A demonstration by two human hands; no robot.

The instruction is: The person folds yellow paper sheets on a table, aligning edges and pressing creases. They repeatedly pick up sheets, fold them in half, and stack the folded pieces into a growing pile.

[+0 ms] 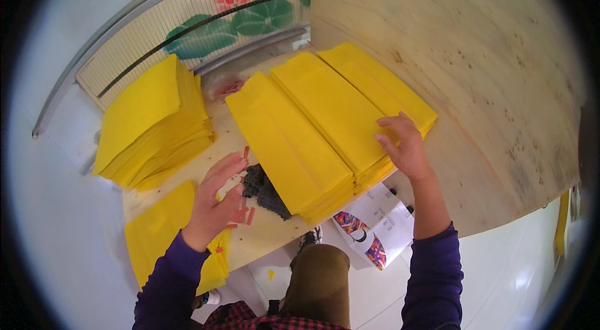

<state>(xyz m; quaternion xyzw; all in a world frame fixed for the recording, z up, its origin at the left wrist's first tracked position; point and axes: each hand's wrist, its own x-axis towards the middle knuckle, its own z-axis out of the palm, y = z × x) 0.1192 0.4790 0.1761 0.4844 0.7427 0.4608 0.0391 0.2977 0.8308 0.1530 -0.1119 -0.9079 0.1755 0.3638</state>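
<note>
Three long stacks of yellow paper sheets (312, 124) lie side by side across the wooden table (262, 233). My right hand (403, 142) rests on the near end of the right-hand stacks, fingers spread and touching the top sheet. My left hand (215, 199) hovers open near the table's front edge, beside small red paper strips (244, 214) and a dark grey cloth (265, 189). A low pile of yellow sheets (162, 230) lies under my left wrist. Both sleeves are purple.
A thick stack of yellow sheets (153, 124) sits at the back left. A large plywood panel (475, 67) stands to the right. Behind is a window screen with a painted lotus (237, 14). A white printed bag (375, 224) lies on the floor below.
</note>
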